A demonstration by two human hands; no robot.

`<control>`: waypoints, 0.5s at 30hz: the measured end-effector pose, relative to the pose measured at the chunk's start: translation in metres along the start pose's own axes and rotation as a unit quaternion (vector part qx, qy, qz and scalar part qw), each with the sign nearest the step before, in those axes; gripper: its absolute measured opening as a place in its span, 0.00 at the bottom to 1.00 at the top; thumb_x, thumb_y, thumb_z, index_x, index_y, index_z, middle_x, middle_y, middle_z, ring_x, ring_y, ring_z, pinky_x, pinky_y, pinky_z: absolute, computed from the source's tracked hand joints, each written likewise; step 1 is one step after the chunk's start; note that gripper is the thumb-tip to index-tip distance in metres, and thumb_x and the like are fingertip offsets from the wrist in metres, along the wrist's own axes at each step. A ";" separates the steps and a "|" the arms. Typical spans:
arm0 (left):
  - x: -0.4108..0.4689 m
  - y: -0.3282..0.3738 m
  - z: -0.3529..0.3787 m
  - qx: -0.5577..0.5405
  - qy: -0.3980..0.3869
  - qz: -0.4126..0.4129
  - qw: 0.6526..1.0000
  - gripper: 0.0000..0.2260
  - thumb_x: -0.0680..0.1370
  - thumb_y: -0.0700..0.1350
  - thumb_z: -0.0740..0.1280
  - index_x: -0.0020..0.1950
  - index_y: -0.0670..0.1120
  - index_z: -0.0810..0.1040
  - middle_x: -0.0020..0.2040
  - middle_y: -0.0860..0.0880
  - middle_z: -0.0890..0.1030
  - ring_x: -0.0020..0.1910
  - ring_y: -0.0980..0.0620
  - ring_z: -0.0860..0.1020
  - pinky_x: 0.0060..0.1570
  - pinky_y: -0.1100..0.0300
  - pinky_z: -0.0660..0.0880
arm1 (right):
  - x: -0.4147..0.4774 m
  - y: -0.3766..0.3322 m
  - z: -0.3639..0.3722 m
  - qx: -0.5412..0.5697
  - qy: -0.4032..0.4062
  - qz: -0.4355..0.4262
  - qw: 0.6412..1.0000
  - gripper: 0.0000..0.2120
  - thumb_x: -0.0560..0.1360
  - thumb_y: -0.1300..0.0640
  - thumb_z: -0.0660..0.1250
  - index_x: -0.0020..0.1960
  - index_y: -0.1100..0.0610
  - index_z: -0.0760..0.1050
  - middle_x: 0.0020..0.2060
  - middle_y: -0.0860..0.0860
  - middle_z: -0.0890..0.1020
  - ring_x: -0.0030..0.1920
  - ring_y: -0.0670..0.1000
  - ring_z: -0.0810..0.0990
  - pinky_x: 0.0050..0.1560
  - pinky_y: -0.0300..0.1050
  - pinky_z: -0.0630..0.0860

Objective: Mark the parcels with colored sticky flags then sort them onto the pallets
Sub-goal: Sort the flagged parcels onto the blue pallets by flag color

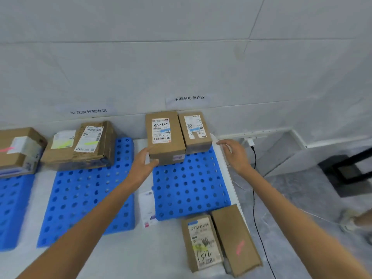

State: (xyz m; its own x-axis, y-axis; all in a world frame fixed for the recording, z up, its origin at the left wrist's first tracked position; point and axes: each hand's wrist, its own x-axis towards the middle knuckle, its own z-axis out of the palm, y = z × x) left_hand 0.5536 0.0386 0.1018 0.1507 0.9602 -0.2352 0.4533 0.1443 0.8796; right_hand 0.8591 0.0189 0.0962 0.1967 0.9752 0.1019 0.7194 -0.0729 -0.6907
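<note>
On the right blue pallet (191,188) stand two cardboard parcels at its far end. The left parcel (164,135) bears a white label with a blue flag; my left hand (144,162) grips its near left corner. The right parcel (196,131) also shows a blue flag. My right hand (233,152) hovers open just right of it, touching nothing. The middle pallet (84,198) holds flat parcels (80,143) with yellow-green flags. A parcel with a pink flag (18,150) sits on the left pallet (12,208).
Two parcels lie on the white surface in front: one with a yellow flag (201,242), one with a pink flag (235,240). A small white packet (148,206) lies between the pallets. A black cable (255,188) runs down the floor at right. Wall signs hang behind.
</note>
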 end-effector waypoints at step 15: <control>-0.208 -0.095 0.095 -0.033 -0.228 -0.161 0.960 0.14 0.78 0.39 0.63 0.62 0.50 0.71 0.65 0.47 0.71 0.62 0.50 0.71 0.58 0.61 0.67 | -0.282 0.017 0.054 -0.009 -0.248 0.157 0.956 0.11 0.78 0.64 0.60 0.58 0.62 0.76 0.55 0.60 0.79 0.53 0.58 0.78 0.53 0.43 0.75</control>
State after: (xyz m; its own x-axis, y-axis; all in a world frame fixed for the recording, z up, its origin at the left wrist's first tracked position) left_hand 0.5629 -0.1976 0.0277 0.3867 0.6613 -0.6427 0.4870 0.4454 0.7513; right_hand 0.7806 -0.2457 0.0171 0.0680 0.8830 -0.4644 0.6886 -0.3784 -0.6186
